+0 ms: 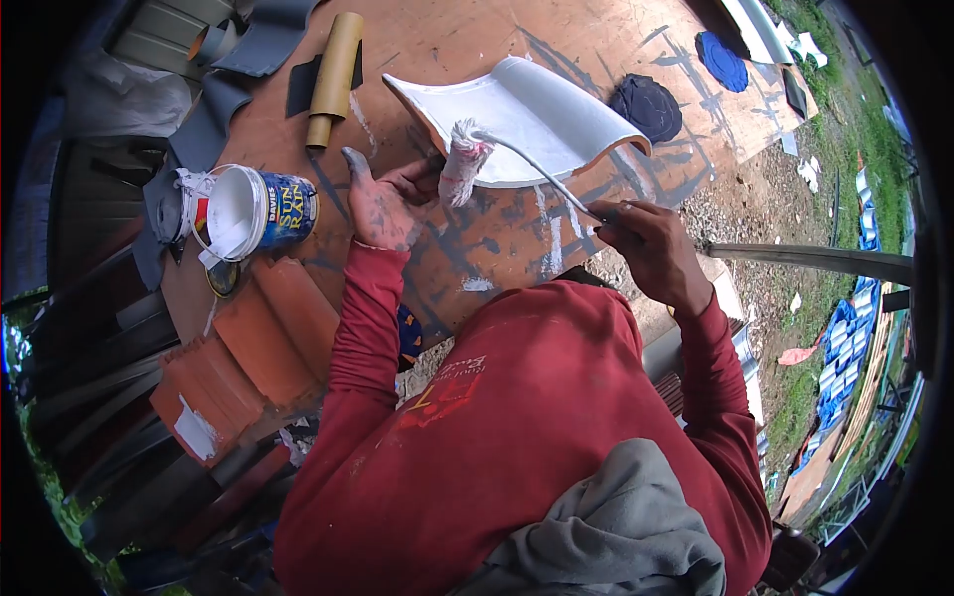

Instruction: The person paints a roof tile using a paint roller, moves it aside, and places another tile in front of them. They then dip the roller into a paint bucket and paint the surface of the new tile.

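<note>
My right hand point(651, 248) is closed around the lower end of a paint roller's bent wire frame point(542, 169). Its fluffy, frayed head point(465, 164), white with pinkish streaks, is in front of the near left edge of a curved roof tile point(537, 109). White paint covers the tile's upper face, and brown shows along its edges. My left hand point(390, 204) is palm up beside the roller head, thumb spread and grey paint on the skin. Its fingertips reach close to the tile's edge; whether they touch it I cannot tell.
A paint-stained brown board point(447, 248) lies under the tile. To the left stand a paint bucket point(263, 214) and terracotta tiles point(278, 323). A cardboard tube point(338, 65) lies behind. Dark cloth point(646, 107) and blue cloth point(721, 62) sit at the right; a pole point(815, 258) juts in.
</note>
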`<move>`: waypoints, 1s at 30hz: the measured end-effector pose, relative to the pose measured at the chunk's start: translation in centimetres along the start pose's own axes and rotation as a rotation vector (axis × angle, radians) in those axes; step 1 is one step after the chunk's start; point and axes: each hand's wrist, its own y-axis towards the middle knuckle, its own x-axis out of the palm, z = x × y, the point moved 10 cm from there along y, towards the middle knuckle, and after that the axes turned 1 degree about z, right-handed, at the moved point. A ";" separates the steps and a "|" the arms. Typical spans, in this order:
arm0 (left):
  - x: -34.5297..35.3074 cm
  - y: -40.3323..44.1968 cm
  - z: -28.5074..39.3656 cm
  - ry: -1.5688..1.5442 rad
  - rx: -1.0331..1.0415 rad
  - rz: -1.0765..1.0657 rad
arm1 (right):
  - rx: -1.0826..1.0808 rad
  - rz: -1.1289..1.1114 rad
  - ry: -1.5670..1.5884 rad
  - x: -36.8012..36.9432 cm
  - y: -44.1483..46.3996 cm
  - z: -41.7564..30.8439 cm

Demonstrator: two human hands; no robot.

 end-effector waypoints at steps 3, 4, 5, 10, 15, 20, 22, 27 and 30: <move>1.9 -0.6 -0.5 -0.242 -0.073 -0.119 | 0.018 -0.005 0.164 0.2 -0.4 -0.5; 2.0 -0.6 -0.5 -0.239 -0.078 -0.122 | 0.056 -0.012 0.273 0.2 -0.4 -0.1; 0.4 -0.5 -0.3 -0.093 -0.024 0.022 | 0.059 -0.006 0.272 0.1 -0.4 0.3; 0.2 -0.6 -0.2 0.000 0.032 0.131 | 0.207 -0.113 0.373 -0.1 -1.7 2.2; 2.4 0.5 1.3 0.035 0.043 -0.029 | 0.147 -0.225 0.257 -1.5 -1.4 4.2; 3.8 1.2 2.6 0.090 0.026 0.002 | 0.139 -0.196 0.019 -6.2 0.9 9.9; 3.9 1.4 2.9 0.081 0.031 -0.030 | 0.246 -0.227 -0.005 -9.3 0.1 12.3; 2.6 1.3 3.9 0.197 0.084 0.241 | 0.232 -0.092 -0.084 -13.9 -2.1 17.2; 3.7 1.4 3.7 0.166 0.098 0.215 | 0.188 -0.208 0.035 -11.0 -0.5 16.0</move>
